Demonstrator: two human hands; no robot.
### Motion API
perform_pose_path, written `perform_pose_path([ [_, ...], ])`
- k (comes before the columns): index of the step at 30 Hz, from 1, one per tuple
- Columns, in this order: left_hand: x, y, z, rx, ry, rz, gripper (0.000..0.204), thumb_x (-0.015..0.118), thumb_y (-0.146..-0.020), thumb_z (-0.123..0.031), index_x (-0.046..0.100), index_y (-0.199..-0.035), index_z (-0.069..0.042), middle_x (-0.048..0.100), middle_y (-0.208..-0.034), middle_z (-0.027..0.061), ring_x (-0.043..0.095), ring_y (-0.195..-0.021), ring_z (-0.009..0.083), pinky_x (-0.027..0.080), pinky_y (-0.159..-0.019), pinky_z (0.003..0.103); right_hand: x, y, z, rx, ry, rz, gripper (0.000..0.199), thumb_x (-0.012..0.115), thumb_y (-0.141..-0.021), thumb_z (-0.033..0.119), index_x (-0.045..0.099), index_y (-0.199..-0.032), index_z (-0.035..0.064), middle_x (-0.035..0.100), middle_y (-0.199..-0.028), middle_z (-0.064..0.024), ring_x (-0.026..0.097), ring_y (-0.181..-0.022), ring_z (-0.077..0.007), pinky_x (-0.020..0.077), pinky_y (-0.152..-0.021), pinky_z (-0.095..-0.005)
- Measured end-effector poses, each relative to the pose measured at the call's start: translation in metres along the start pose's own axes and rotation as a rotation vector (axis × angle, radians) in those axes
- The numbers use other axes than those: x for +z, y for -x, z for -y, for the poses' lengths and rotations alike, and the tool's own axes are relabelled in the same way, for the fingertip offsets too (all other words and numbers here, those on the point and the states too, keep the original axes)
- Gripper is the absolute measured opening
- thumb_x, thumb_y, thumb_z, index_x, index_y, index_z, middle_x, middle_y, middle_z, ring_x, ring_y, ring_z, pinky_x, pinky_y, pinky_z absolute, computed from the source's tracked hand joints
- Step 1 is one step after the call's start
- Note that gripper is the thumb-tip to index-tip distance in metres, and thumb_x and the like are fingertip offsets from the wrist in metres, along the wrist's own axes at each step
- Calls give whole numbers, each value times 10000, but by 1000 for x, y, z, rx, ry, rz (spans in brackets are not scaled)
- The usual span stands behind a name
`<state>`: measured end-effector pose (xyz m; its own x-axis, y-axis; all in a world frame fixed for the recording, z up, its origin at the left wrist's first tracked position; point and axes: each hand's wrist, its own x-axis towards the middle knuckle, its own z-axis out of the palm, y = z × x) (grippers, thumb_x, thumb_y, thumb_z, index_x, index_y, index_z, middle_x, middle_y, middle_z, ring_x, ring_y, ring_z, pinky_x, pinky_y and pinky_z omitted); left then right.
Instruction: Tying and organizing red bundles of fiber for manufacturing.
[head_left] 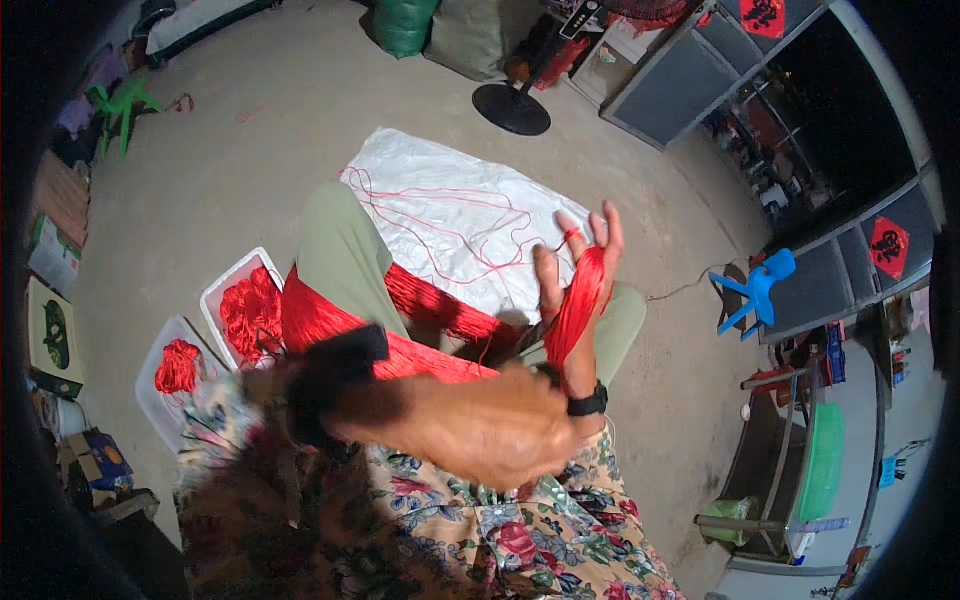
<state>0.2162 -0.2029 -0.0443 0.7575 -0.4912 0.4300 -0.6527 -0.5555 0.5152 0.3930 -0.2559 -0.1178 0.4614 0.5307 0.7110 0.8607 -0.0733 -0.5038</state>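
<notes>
My left hand (578, 262) is raised in front of me, fingers up, with a black watch on the wrist. A hank of red thread (572, 312) hangs down over its palm, held by the thumb, and a thin strand loops round a fingertip. My left forearm crosses the picture, close and blurred. A thick skein of red thread (400, 345) lies across my lap over green trousers. Thin red strands (455, 215) trail from the hand onto a white plastic sheet (420, 170) on the floor. My right hand is not visible.
Two white trays (214, 296) (150, 385) with red thread bundles stand at my left. A fan base (512, 108) and green sack (405, 25) are ahead. At right are a small blue chair (755, 290) and a green stool (822, 462). Boxes line the left wall.
</notes>
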Motion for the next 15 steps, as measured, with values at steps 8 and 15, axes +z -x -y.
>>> perform_pose_path([
  [8, -103, -21, 84, -252, -52, -297, 174, 633, -875, -162, 692, -853, 1, 663, -699, 84, 605, -638, 133, 475, -605, 286, -64, 33, 89, 31, -382, 141, 431, 726, -752, 249, 678, -1111, 15, 165, -1526, -208, 333, -1357, -420, 347, -1075, -510],
  [15, 39, -30, 143, 12, 480, -366, 78, 639, -790, -53, 696, -843, -58, 685, -885, 99, 632, -808, 131, 498, -728, 298, -72, 9, 85, 48, -1005, 82, 438, 534, -953, 385, 588, -1280, 99, 98, -1577, -161, 338, -1342, -476, 450, -974, -580],
])
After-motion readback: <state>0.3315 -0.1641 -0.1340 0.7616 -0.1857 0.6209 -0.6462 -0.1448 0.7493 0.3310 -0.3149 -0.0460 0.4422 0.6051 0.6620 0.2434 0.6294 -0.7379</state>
